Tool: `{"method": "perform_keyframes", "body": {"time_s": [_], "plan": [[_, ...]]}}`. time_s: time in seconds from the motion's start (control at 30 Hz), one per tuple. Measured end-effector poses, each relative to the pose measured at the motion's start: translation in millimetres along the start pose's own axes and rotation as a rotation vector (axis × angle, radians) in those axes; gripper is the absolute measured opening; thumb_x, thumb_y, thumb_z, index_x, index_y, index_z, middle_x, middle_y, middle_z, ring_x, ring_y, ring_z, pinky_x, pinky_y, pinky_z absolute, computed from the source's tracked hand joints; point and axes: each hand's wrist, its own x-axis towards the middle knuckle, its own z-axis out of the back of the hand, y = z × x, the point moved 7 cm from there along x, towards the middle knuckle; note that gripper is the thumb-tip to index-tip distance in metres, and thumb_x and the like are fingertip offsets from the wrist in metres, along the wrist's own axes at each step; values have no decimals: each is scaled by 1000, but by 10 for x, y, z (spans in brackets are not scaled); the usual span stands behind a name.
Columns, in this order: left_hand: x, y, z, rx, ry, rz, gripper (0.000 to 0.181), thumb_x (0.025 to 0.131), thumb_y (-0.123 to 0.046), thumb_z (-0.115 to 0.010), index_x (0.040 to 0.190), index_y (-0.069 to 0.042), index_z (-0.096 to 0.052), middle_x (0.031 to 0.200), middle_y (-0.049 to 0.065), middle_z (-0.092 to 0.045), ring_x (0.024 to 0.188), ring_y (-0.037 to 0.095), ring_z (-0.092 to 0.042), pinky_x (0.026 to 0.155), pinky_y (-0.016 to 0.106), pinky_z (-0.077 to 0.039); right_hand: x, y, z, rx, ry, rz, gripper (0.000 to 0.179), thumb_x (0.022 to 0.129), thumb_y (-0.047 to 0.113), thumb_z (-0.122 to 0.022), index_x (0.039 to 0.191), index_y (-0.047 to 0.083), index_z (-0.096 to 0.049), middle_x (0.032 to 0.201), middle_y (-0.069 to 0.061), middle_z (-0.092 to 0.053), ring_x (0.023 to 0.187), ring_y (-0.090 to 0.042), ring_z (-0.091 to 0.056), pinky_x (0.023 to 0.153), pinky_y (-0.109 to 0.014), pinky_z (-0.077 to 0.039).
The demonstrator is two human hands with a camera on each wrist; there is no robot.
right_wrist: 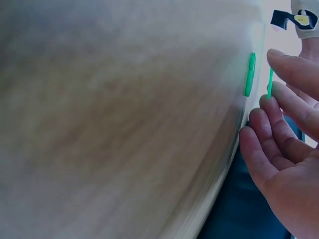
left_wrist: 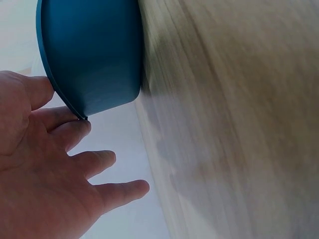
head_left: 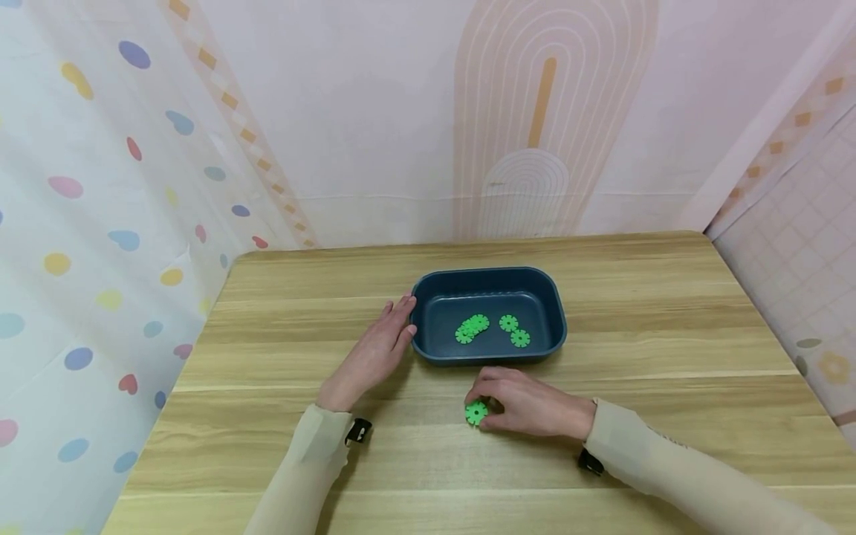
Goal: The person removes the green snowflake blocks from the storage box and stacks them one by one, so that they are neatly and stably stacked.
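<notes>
Presumably light and stiff, the green notched plastic disc suits edge gripping: right hand pinching it, left hand spread-fingered against the dark-blue rectangular plastic tub.

The tray sits on the table, an overlapping row of notched discs left of its middle, a pair of discs to the right. The left hand touches its left end. Before the tray, the right hand holds a single disc. Behind the table hangs a curtain.
</notes>
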Motion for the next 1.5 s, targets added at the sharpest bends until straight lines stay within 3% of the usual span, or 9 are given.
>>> {"method": "perform_keyframes", "body": {"time_s": [0.33, 1.5], "plan": [[-4, 0, 3, 1, -5, 4, 54, 113, -21, -45, 159, 5, -33, 166, 21, -29, 152, 47, -25, 122, 57, -25, 25, 2, -11, -32, 2, 27, 24, 92, 20, -81, 115, 16, -75, 111, 10, -61, 98, -7, -55, 90, -26, -50], [-11, -5, -2, 0, -10, -10, 54, 113, -20, -44, 159, 6, -32, 166, 22, -27, 151, 48, -25, 122, 58, -24, 55, -41, -34, -42, 21, 3, 25, 91, 19, -82, 115, 15, -76, 108, 9, -61, 96, -5, -53, 88, -25, -50]]}}
